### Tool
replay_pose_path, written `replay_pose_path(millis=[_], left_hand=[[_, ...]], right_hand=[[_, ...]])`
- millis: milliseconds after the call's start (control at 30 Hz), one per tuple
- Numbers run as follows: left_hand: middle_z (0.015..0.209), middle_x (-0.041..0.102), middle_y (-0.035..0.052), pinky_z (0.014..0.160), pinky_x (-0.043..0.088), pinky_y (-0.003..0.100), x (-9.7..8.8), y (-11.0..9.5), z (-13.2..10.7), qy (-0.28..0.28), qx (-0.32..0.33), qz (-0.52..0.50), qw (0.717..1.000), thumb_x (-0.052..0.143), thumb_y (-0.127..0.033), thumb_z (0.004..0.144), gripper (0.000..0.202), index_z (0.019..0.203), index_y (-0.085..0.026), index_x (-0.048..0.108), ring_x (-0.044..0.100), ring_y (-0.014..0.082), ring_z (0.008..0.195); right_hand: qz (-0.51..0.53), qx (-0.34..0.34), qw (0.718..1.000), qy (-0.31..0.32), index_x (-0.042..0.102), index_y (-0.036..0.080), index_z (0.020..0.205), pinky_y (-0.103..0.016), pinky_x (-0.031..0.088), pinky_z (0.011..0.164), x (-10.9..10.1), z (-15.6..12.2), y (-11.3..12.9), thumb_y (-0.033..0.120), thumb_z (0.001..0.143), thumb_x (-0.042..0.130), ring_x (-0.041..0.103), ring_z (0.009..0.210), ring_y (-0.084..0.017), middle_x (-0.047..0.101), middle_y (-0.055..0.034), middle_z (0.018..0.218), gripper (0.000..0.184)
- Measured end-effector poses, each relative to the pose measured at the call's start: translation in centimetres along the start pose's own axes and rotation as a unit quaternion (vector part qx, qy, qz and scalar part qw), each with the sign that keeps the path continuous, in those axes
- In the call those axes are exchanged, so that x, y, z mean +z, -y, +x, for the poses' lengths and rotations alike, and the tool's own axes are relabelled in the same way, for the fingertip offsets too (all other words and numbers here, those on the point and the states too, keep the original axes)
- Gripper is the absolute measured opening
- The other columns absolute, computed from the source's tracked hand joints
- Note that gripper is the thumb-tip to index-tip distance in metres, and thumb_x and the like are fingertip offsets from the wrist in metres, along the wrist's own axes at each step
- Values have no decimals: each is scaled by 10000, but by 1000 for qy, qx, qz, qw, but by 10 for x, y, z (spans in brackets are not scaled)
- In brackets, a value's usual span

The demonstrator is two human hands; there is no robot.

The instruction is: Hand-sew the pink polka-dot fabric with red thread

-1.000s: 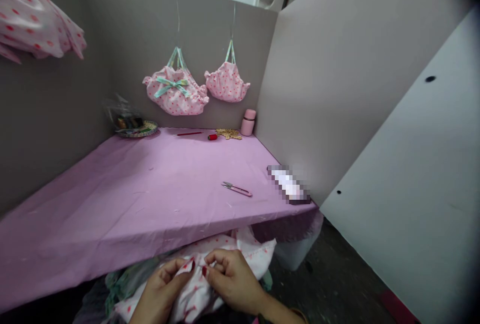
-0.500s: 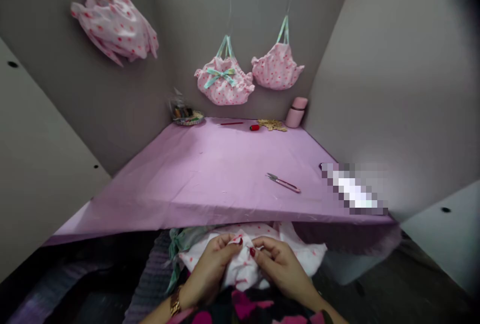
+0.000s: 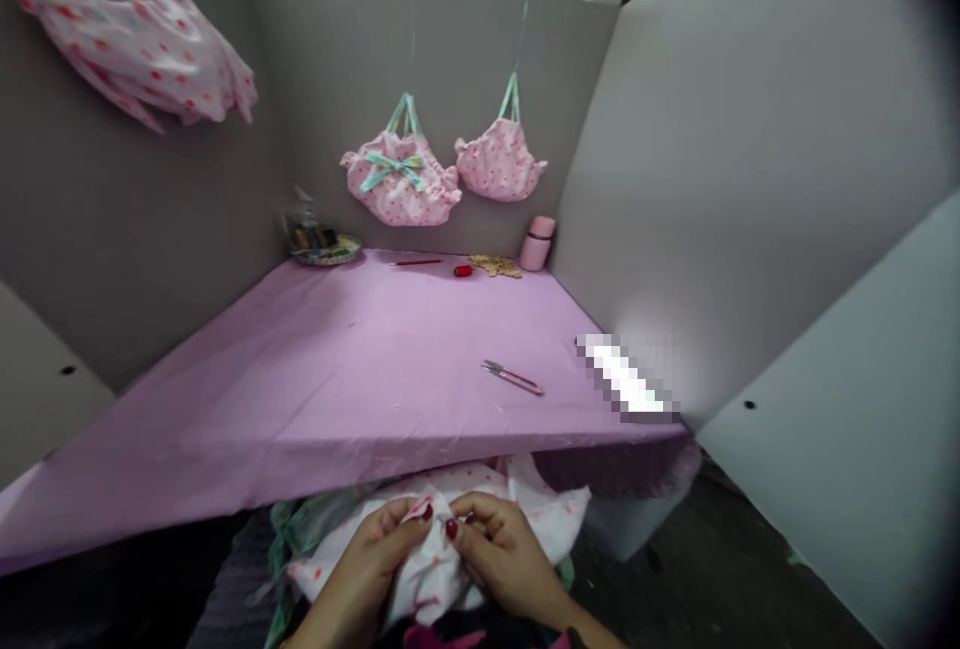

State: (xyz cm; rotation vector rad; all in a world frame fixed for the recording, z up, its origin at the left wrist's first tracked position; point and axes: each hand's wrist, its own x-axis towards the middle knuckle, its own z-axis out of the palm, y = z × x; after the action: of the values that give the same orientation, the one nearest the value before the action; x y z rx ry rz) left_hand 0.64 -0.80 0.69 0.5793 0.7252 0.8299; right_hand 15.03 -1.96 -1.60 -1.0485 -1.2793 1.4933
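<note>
In my lap, just below the table's front edge, lies a white cloth piece with red and pink spots (image 3: 433, 569). My left hand (image 3: 391, 541) pinches a gathered fold of it between thumb and fingers. Close beside it, my right hand (image 3: 501, 547) is closed on the same fold, thumb against fingers. Any needle or thread between the fingertips is too small to make out. A green fabric strap (image 3: 289, 544) hangs at the left of the cloth, and part of the cloth is hidden under my hands.
On the pink-covered table (image 3: 300, 399) lie thread snips (image 3: 513, 378), a blurred-out bright device (image 3: 622, 376), a red thread spool (image 3: 463, 271) and a thin red stick (image 3: 416, 262). A pink flask (image 3: 537, 244) and a basket (image 3: 341, 251) stand behind. Spotted cloth pieces (image 3: 401, 199) hang from grey partitions.
The whole view has shifted: table, hanging pieces and hands appear further left, and more shows above the back partition. Both hands keep their pinch on the cloth.
</note>
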Motion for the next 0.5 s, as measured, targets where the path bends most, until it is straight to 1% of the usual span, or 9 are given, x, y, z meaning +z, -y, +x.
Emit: replay_pose_path(millis=[33, 100, 200, 333, 433, 467, 500], left_hand=[[543, 559, 0, 488, 328, 207, 1, -1, 1, 3, -4, -1, 1000, 643, -226, 644, 131, 678, -111, 591, 450, 85, 465], [491, 530, -19, 474, 324, 204, 3, -2, 1, 3, -8, 5, 1000, 656, -241, 634, 145, 661, -115, 590, 429, 77, 433], [486, 542, -14, 440, 310, 196, 6, -2, 1, -18, -11, 18, 1000, 660, -255, 631, 156, 650, -119, 586, 425, 77, 414], [492, 557, -5, 458, 333, 201, 8, -3, 1, 3, -22, 32, 999, 656, -251, 635, 158, 625, -114, 576, 456, 89, 436], [473, 543, -16, 467, 347, 206, 10, -4, 0, -2, -27, 26, 999, 637, -230, 652, 129, 637, -120, 571, 475, 97, 444], [494, 559, -9, 474, 355, 210, 10, -4, 0, 2, -28, 20, 999, 635, -223, 653, 122, 653, -117, 576, 481, 96, 445], [497, 568, 1, 470, 358, 211, 10, -4, -1, 17, -32, 12, 999, 637, -227, 650, 133, 641, -110, 575, 482, 95, 435]], right_hand=[[2, -5, 1000, -6, 553, 106, 764, -143, 159, 331, 0, 0, 0, 442, 753, 552, 234, 335, -23, 332, 82, 407, 336], [0, -10, 1000, -12, 538, 108, 761, -137, 166, 322, 1, 1, 2, 472, 748, 541, 235, 324, -22, 330, 86, 396, 365], [-32, -15, 999, -11, 512, 114, 766, -129, 186, 318, 2, 1, 5, 517, 748, 509, 259, 318, -24, 358, 83, 395, 404], [-75, -24, 997, 1, 448, 143, 805, -125, 233, 329, 2, 2, 1, 564, 768, 437, 316, 334, -36, 394, 78, 433, 423], [-69, -47, 997, 10, 394, 169, 879, -138, 285, 364, 0, 1, -6, 543, 803, 397, 366, 383, -54, 401, 73, 498, 381], [-62, -52, 997, 12, 380, 176, 904, -144, 297, 380, 0, 1, -7, 522, 819, 390, 375, 402, -59, 402, 70, 521, 357], [-55, -56, 997, 15, 368, 181, 924, -150, 303, 394, 0, 0, -7, 497, 834, 384, 379, 420, -62, 402, 66, 542, 329]])
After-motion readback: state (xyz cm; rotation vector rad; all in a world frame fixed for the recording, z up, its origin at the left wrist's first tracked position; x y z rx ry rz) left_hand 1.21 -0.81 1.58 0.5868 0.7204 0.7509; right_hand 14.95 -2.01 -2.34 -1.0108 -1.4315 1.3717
